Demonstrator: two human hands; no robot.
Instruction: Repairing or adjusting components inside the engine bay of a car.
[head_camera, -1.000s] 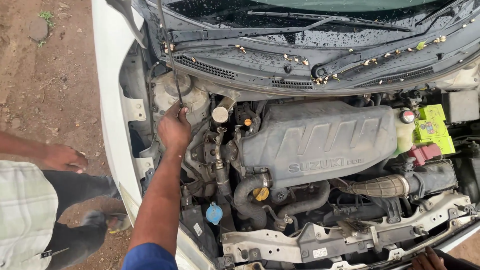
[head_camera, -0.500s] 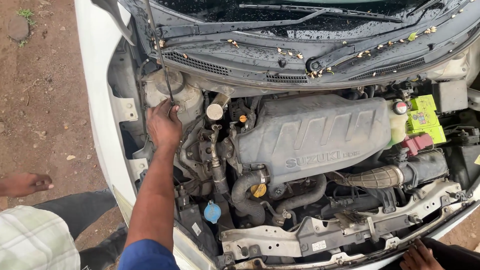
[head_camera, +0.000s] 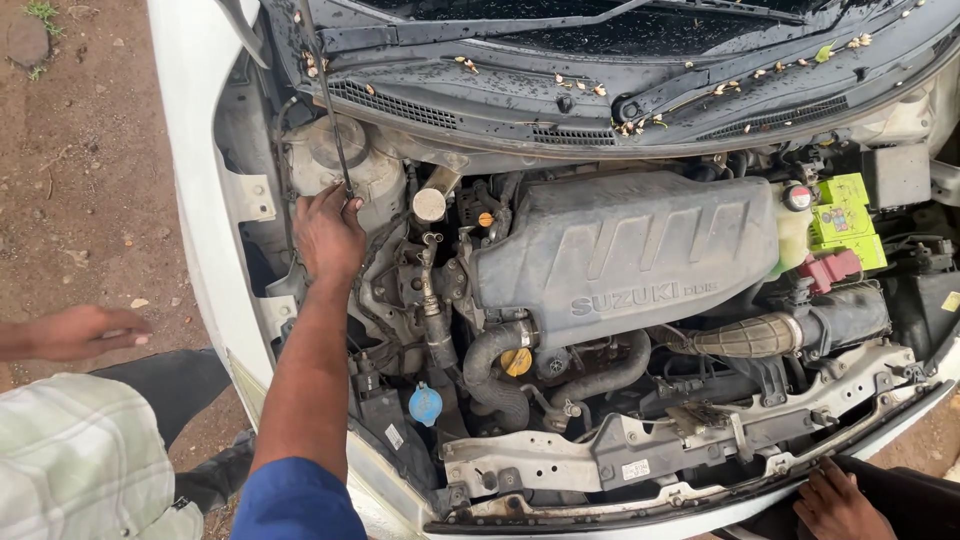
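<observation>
I look down into the open engine bay of a white car. My left hand (head_camera: 325, 235), on an arm with a blue sleeve, reaches into the left side of the bay. Its fingers close around the lower end of the thin hood prop rod (head_camera: 333, 130), beside the strut tower (head_camera: 340, 150). My right hand (head_camera: 835, 500) rests flat on the car's front edge at the bottom right, fingers apart, holding nothing. The grey plastic engine cover (head_camera: 620, 250) fills the middle.
Another person in a checked shirt (head_camera: 70, 460) stands at the left, one hand (head_camera: 85, 330) out over the dirt ground. A blue cap (head_camera: 425, 403), yellow cap (head_camera: 516, 361), ribbed intake hose (head_camera: 750, 335) and green-topped battery (head_camera: 845, 215) lie in the bay. The wet cowl and wipers (head_camera: 650, 90) run along the top.
The view has shifted, so the car sits further right in frame. My left hand stays at the prop rod's base. The other person's hand has moved lower and outward.
</observation>
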